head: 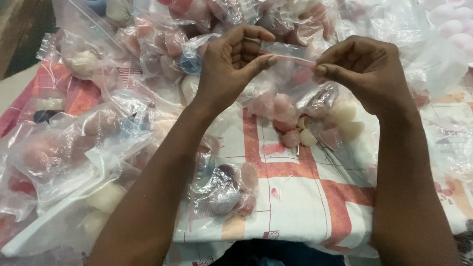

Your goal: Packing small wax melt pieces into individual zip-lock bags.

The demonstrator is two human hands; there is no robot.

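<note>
Zip bag (290, 93) of pink and cream puffs hangs between both hands, its seal strip pinched at each end: left hand (231, 61) thumb and fingers clamp one end, right hand (362, 69) fingertips clamp the other. Risk: the seal between the fingers looks only partly pressed, so a gap could let puffs drop onto the patterned cloth (300, 192) below. Slick film could also slip from either pinch. Unclear: seal state under the fingertips, puff count through glare, contents of the bag pile (79, 148) left of the left fingers.

One head-worn camera looks steeply down, close above the cloth-covered table (295, 197).
</note>
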